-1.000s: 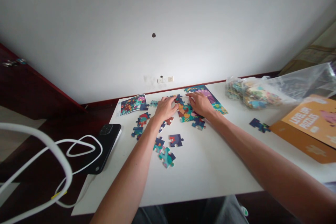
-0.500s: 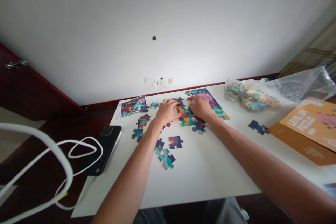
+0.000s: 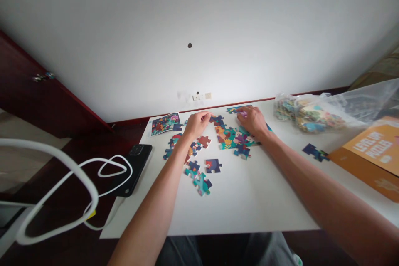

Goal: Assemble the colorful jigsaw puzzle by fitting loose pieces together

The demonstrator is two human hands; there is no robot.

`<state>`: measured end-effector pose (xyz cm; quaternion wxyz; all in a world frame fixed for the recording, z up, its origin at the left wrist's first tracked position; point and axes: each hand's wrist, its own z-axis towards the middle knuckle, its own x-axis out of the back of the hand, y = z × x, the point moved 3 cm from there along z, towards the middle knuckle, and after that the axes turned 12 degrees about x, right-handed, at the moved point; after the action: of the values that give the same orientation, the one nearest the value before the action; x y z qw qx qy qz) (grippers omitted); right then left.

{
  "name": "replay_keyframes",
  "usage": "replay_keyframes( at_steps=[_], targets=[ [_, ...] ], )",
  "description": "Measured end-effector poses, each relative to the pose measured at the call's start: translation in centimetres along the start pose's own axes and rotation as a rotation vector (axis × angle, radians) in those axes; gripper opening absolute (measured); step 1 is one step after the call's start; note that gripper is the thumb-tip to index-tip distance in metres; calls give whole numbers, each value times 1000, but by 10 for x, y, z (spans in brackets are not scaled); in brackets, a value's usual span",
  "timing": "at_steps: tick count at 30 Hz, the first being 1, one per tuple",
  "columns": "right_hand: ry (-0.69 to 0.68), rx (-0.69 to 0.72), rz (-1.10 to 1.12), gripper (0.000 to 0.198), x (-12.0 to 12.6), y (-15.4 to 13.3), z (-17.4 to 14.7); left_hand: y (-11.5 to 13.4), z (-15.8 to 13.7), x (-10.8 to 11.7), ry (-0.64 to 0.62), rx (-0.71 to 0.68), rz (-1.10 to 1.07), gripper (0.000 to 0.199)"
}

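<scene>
My left hand is closed, its fingertips pinching a puzzle piece at the upper left edge of the joined section. My right hand lies fingers down over the upper right of that partly joined jigsaw puzzle, hiding much of it. Rabbits and leaves show on the joined part. Below it a dark blue piece touches its lower edge. Several loose pieces lie left and below, among them a reddish brown piece, a purple piece and a teal piece.
At the back left of the white table lies a picture sheet. A black phone and white cable are at the left edge. On the right are bagged pieces, an orange puzzle box and a loose piece.
My left hand has moved up to the puzzle's upper left, its fingers drawing together. My right hand has shifted slightly right, uncovering more of the joined pieces. The view has turned a little left.
</scene>
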<state>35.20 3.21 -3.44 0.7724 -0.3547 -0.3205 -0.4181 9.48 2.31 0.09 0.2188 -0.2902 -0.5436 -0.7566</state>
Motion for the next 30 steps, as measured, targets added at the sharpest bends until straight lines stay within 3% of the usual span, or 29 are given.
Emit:
replay_keyframes(
  at_steps=[5,10,11,15,20,23,26,30],
  targets=[
    [-17,14,18,35,-2,-3,-2,11,-15,54,137,38,67,33],
    [-16,19,32,34,-6,-3,-2,-20,-42,90,338,199,142,32],
    [-16,26,37,33,-6,-4,-2,-26,-45,89,301,211,173,32],
    [-20,98,70,31,-8,-14,-3,-31,-52,69,-77,101,304,36],
    [-32,100,118,31,-7,-21,-3,-15,-60,44,-294,-23,422,62],
    [-44,72,142,31,-8,-22,-3,-17,-62,35,-322,-8,452,56],
    [-56,69,164,30,-10,-23,-3,-21,-60,30,-295,17,429,43],
    [-45,114,182,30,-11,-28,-3,-22,-59,23,-252,64,338,41]
  ],
)
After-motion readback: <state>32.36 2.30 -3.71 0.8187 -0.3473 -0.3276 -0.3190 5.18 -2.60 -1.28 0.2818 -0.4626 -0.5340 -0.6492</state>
